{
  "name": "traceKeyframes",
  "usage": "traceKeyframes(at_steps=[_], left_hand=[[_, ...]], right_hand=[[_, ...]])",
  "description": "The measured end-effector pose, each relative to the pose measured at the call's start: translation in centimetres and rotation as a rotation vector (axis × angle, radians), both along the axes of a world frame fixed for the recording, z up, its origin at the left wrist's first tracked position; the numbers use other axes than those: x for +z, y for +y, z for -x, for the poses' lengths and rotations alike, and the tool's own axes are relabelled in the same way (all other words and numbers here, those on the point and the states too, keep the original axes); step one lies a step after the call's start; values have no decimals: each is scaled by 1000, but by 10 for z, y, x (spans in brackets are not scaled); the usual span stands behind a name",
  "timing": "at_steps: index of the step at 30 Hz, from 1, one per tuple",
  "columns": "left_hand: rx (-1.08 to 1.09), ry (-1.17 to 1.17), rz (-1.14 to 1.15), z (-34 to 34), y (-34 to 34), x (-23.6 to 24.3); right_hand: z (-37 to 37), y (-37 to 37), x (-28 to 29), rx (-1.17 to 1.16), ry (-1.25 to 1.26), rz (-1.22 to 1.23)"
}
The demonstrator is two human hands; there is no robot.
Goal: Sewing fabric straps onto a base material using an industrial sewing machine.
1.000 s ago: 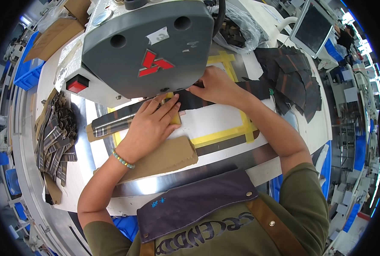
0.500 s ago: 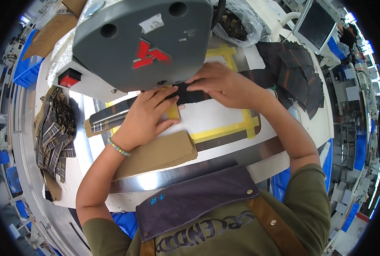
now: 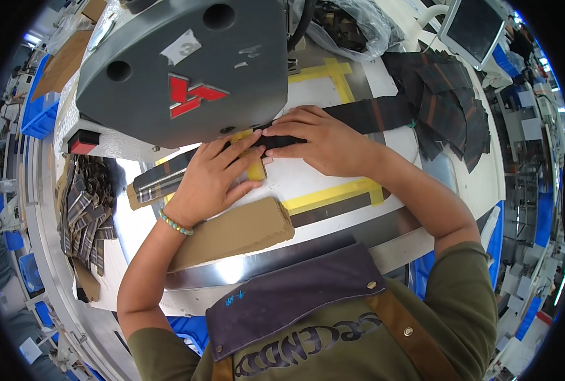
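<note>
A long dark plaid fabric strip [image 3: 374, 115] runs across the work surface, beneath both hands and under the grey machine head [image 3: 136, 82]. My left hand [image 3: 214, 174] lies spread, its fingertips near the machine's lower edge beside a yellow-taped block [image 3: 257, 168]. With fingers stretched out, my right hand [image 3: 323, 143] rests flat on the strip, its fingertips almost meeting the left ones. Left of my left hand, a plaid strip end with a brown layer [image 3: 158, 181] comes out. The machine's working point is hidden behind its head and my fingers.
A brown cardboard-like stack [image 3: 238, 232] lies in front of my left hand. Plaid pieces are heaped at left [image 3: 88, 209], and dark plaid panels [image 3: 444, 105] at right. Yellow tape [image 3: 333, 195] marks the white plate. A screen [image 3: 473, 32] and a plastic bag [image 3: 365, 28] stand behind.
My right hand has come down onto the strip and moved left toward my left hand. The strip on the right now lies straighter. My view has shifted slightly.
</note>
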State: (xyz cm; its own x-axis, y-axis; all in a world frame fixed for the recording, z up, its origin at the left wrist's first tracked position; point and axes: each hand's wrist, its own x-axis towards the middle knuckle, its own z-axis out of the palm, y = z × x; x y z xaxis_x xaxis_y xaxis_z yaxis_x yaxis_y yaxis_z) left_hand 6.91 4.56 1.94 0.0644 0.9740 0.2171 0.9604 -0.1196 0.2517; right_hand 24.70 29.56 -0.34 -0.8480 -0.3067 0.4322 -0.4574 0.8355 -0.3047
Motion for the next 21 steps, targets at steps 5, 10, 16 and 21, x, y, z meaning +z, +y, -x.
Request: traceKeyframes(at_steps=[5, 10, 16, 21], left_hand=[[44, 3, 37, -5, 0, 7], [136, -84, -1, -10, -12, 17], [174, -16, 35, -14, -14, 18], [160, 45, 43, -14, -14, 20]], right_hand=[[1, 2, 1, -17, -15, -12], [0, 1, 1, -21, -26, -10], [0, -2, 3, -34, -34, -76], [0, -4, 5, -47, -42, -140]])
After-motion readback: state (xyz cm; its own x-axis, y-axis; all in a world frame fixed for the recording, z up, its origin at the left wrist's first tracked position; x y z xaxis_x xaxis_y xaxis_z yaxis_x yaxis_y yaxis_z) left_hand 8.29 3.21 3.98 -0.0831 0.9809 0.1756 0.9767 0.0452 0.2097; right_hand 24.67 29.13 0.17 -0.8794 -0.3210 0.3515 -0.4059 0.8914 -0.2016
